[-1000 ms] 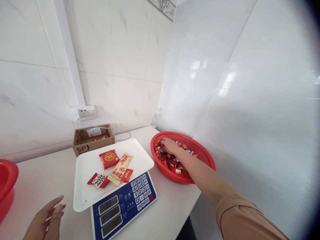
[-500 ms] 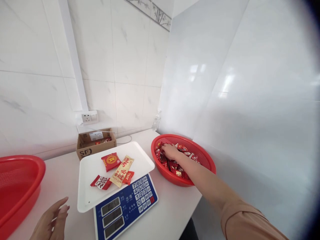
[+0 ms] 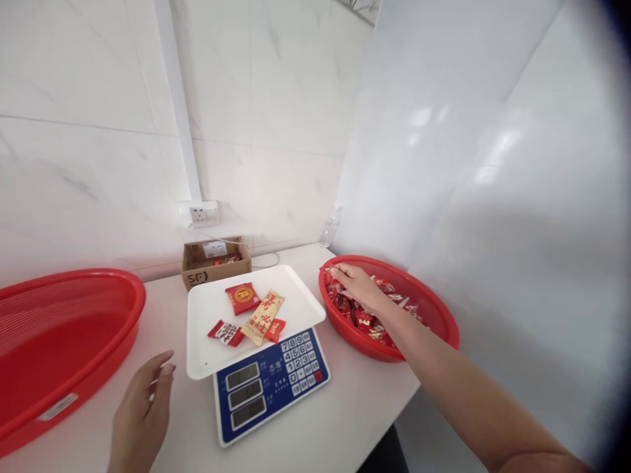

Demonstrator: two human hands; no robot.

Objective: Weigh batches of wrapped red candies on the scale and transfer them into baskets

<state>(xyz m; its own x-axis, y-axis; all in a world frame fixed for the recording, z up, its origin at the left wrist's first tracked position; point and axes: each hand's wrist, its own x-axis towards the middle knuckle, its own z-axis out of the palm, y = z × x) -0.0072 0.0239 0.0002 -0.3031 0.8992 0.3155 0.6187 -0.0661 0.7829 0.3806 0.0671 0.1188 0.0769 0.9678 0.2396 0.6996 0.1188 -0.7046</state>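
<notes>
Right of centre, the right hand (image 3: 357, 286) seemingly pinches a red packet (image 3: 325, 269) at the filled basket's (image 3: 444, 328) rim; lower left, the empty left hand (image 3: 142, 408) hangs loosely parted off the tray (image 3: 211, 305), likely so only the snacks (image 3: 265, 318) load the scale (image 3: 273, 397)

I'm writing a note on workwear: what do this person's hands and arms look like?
The left hand and right hand are bare, with no gloves, rings or watch in sight. The right forearm is bare too, up to a plain brownish sleeve at the picture's bottom edge. No left sleeve shows.
</notes>
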